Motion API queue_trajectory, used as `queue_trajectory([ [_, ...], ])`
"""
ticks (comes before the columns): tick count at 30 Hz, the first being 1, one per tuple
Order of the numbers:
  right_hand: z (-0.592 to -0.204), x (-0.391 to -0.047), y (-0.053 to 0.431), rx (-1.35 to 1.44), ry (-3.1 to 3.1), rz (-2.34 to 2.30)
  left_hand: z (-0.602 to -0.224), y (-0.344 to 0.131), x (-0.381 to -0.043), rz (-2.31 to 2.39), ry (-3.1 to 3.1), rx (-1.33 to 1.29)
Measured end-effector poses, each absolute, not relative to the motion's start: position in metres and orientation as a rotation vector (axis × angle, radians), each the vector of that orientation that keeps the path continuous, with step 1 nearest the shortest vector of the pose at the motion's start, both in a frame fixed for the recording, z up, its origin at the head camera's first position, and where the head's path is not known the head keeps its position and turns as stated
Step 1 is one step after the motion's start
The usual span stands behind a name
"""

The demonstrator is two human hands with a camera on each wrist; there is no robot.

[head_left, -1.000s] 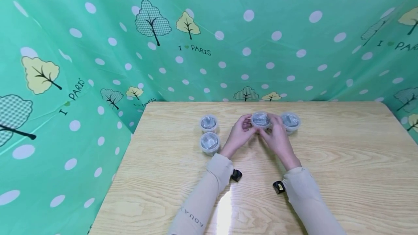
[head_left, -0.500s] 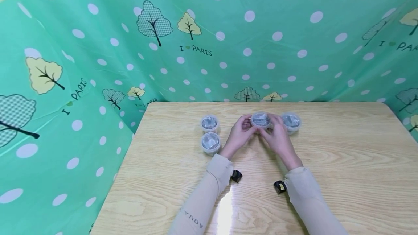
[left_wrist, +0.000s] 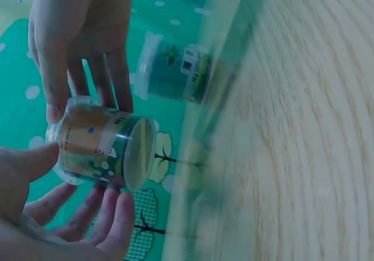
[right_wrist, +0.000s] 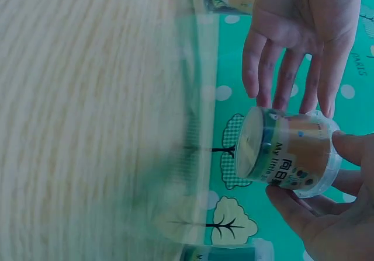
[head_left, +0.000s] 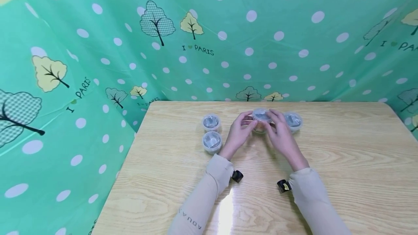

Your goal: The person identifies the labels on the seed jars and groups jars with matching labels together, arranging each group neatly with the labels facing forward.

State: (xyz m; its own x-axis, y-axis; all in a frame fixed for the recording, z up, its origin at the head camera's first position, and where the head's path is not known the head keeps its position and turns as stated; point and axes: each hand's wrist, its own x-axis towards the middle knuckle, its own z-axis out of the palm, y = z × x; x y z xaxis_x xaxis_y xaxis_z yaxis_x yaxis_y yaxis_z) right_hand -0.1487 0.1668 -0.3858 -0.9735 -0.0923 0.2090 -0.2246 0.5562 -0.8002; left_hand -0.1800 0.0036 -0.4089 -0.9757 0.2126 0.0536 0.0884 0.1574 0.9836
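Note:
A clear plastic cup (head_left: 260,115) with a printed orange-brown label is held between both hands at the back middle of the table. My left hand (head_left: 237,133) grips its left side with thumb and fingers; my right hand (head_left: 281,136) grips its right side. In the left wrist view the cup (left_wrist: 96,141) shows its pale base, seemingly off the table. The right wrist view shows the right thumb and fingers around the cup's rim end (right_wrist: 301,153). Just right of the right hand stands a similar cup (head_left: 293,120) with a teal label (left_wrist: 175,68).
Two more cups stand one behind the other left of the hands, the rear cup (head_left: 211,122) and the front cup (head_left: 212,141). A green patterned cloth (head_left: 228,46) hangs behind the wooden table (head_left: 156,177). Black wrist cameras sit under both sleeves.
The held cup has risen slightly and tipped so that its labelled side shows. My right fingers have shifted on its rim. The other cups have stayed where they were.

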Motion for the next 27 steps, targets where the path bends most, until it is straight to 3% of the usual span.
queue_trajectory([
  [27, -0.361, -0.124, 0.167, 0.250, -2.521, 1.616, -0.377, -0.013, -0.143, 2.029, 2.295, 0.276],
])
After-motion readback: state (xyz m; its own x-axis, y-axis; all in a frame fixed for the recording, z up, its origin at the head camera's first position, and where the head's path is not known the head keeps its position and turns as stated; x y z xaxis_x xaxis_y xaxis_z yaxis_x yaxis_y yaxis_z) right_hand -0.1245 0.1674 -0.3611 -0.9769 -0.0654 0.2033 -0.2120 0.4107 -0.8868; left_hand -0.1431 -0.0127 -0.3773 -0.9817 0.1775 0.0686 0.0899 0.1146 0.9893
